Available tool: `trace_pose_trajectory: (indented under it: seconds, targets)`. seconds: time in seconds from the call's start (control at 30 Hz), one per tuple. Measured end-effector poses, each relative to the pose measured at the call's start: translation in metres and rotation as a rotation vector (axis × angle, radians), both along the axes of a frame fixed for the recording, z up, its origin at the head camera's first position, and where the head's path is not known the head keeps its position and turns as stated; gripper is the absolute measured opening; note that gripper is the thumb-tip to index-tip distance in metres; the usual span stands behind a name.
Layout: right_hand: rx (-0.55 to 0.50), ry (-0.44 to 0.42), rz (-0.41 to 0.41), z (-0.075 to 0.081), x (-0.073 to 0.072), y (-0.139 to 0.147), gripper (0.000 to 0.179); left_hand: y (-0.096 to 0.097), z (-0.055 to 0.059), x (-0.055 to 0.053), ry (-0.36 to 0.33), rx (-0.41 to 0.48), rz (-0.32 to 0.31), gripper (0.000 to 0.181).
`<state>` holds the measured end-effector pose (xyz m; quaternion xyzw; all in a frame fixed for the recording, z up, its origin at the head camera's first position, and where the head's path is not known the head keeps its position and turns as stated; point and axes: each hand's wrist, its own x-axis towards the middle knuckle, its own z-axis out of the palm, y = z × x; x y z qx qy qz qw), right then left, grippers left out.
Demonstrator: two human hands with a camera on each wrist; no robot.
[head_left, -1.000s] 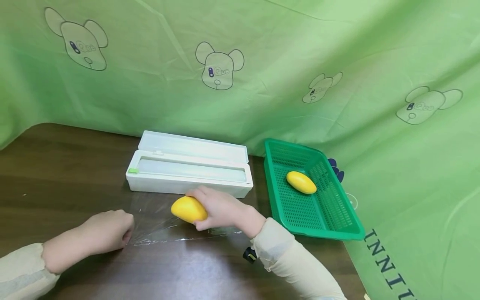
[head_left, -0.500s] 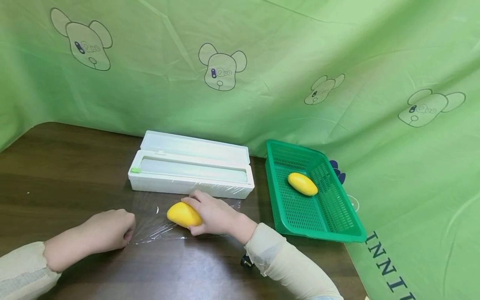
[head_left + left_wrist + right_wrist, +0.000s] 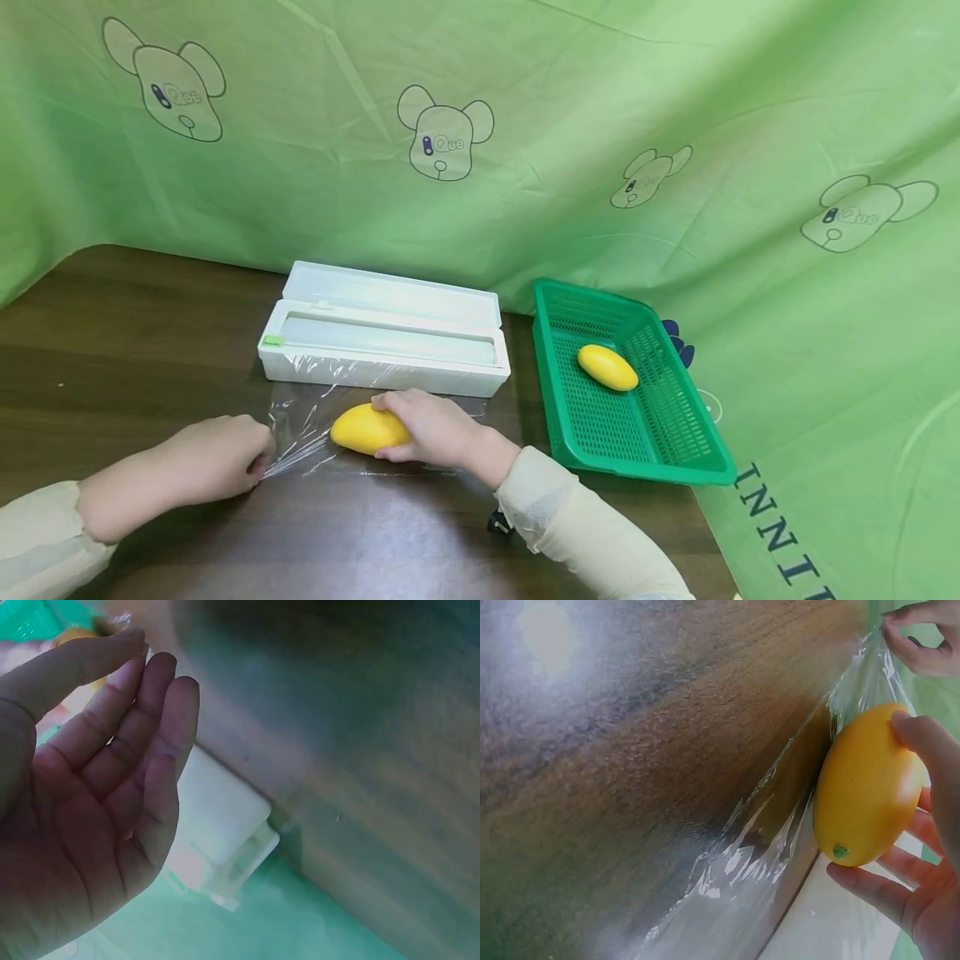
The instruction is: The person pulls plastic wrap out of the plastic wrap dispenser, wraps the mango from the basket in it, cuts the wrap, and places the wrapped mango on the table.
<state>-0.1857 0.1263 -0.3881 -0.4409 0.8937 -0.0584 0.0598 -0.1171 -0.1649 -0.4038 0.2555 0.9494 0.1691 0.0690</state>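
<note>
My right hand (image 3: 431,427) grips a yellow mango (image 3: 866,787), thumb on one side and fingers on the other, over a sheet of clear plastic wrap (image 3: 307,417). In the right wrist view a green stem spot shows at the mango's end. My left hand (image 3: 217,457) pinches the wrap's near left corner between thumb and forefinger, and creases run from that pinch toward the mango. Behind both hands stands a white cling-film box (image 3: 382,375) with its lid raised; the wrap reaches up to its front. Whether the mango touches the table through the film is hard to tell.
A green plastic basket (image 3: 558,417) stands to the right, with a second yellow mango (image 3: 607,367) inside. A green printed cloth (image 3: 300,192) hangs behind the brown table (image 3: 150,333). A small black object (image 3: 498,523) shows beside my right sleeve.
The mango in my right hand has shifted slightly left and down toward the table. The wrap looks more gathered and creased near my left hand, which has barely moved.
</note>
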Motion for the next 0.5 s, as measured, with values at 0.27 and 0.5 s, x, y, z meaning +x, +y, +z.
trace_pose_trajectory:
  seconds: [0.27,0.5]
  targets:
    - [-0.014,0.037,0.018,-0.001,0.001,0.004,0.061,0.001,0.022,-0.001,0.072,-0.023,-0.026,0.04]
    - [0.005,0.003,-0.016,-0.001,0.0,0.017,0.067,0.006,0.033,-0.003,0.12,-0.013,-0.023,0.037]
